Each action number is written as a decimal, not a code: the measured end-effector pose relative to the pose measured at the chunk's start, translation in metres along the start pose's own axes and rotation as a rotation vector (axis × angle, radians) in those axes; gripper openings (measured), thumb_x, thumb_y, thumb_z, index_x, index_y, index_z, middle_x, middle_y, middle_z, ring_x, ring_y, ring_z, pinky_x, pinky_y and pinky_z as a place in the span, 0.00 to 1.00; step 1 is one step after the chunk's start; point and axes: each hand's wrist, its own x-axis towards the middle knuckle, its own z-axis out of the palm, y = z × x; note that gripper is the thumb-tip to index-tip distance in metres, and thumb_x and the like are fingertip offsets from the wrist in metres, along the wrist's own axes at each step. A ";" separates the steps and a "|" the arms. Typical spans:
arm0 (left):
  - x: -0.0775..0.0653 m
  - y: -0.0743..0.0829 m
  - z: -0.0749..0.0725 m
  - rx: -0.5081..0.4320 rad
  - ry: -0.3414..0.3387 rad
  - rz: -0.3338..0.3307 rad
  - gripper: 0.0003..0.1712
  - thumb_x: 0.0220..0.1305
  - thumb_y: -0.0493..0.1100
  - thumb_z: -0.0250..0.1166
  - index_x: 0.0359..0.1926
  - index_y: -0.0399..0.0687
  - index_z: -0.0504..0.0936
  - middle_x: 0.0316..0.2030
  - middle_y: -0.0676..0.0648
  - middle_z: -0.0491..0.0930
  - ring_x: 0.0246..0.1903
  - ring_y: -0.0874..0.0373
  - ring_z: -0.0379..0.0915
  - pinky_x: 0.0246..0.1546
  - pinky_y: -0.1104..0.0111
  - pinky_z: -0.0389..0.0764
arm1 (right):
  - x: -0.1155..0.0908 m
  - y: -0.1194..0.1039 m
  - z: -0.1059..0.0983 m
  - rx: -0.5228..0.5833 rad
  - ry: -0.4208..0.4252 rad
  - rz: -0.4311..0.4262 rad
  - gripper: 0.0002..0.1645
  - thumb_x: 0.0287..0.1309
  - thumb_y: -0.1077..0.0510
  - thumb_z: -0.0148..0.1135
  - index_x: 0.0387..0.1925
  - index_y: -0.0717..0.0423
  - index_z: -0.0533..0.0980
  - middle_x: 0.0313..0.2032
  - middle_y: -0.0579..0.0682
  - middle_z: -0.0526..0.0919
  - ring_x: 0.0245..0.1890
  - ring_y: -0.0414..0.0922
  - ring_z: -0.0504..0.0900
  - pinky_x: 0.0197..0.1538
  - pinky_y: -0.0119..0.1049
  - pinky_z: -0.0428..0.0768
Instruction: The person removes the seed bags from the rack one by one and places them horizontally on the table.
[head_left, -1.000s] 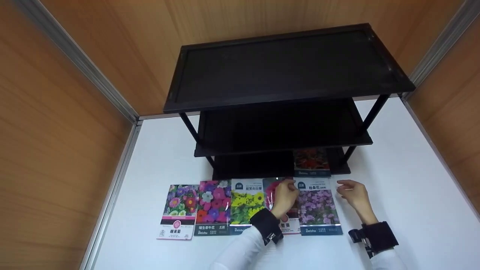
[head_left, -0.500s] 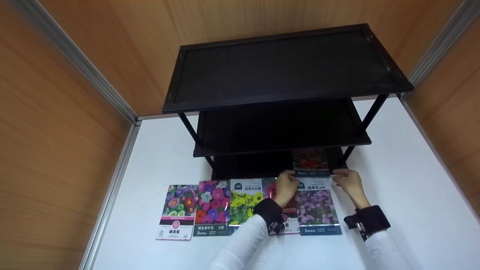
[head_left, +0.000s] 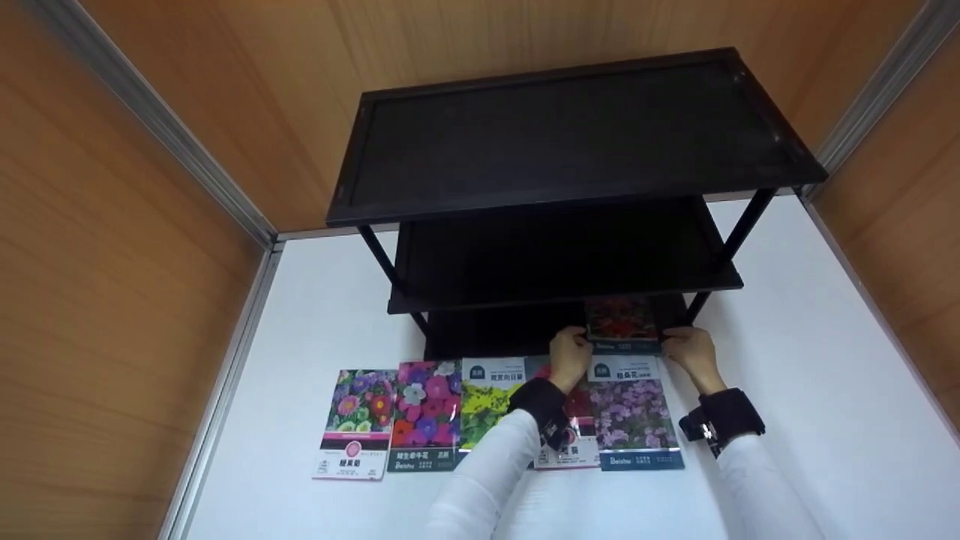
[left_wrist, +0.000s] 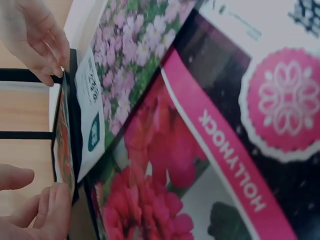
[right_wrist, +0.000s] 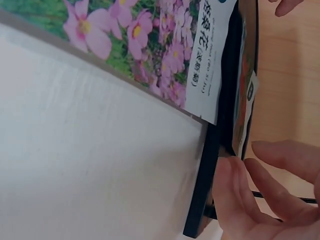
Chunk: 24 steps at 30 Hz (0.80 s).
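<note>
A seed packet with red flowers (head_left: 621,321) lies on the lowest tier of the black shelf rack (head_left: 480,345). My left hand (head_left: 571,358) is at the packet's left edge, fingertips against it; in the left wrist view its thumb (left_wrist: 17,177) stands apart from the fingers. At the packet's right edge is my right hand (head_left: 691,355), its fingertips (right_wrist: 230,175) touching or very near the corner. Just in front of the rack lies a purple-flower seed packet (head_left: 637,420). Partly under my left forearm lies a hollyhock seed packet (head_left: 576,442).
Farther left on the white table (head_left: 262,420) lie a yellow-flower packet (head_left: 484,405), a pink and purple-flower packet (head_left: 427,412) and a mixed-daisy packet (head_left: 355,420). The middle tier (head_left: 555,255) and top tier (head_left: 585,135) overhang the lowest one. Wooden panels stand around.
The right hand has moved up and left from the table to the red-flower packet's right edge. My left hand has moved up from the hollyhock packet to the left edge.
</note>
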 end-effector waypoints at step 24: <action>0.066 -0.195 0.154 0.132 0.035 -0.012 0.11 0.55 0.49 0.56 0.34 0.54 0.82 0.30 0.57 0.79 0.30 0.66 0.72 0.32 0.72 0.73 | 0.017 0.001 0.007 0.129 0.045 0.052 0.21 0.41 0.74 0.50 0.41 0.85 0.68 0.35 0.76 0.75 0.18 0.39 0.77 0.23 0.28 0.77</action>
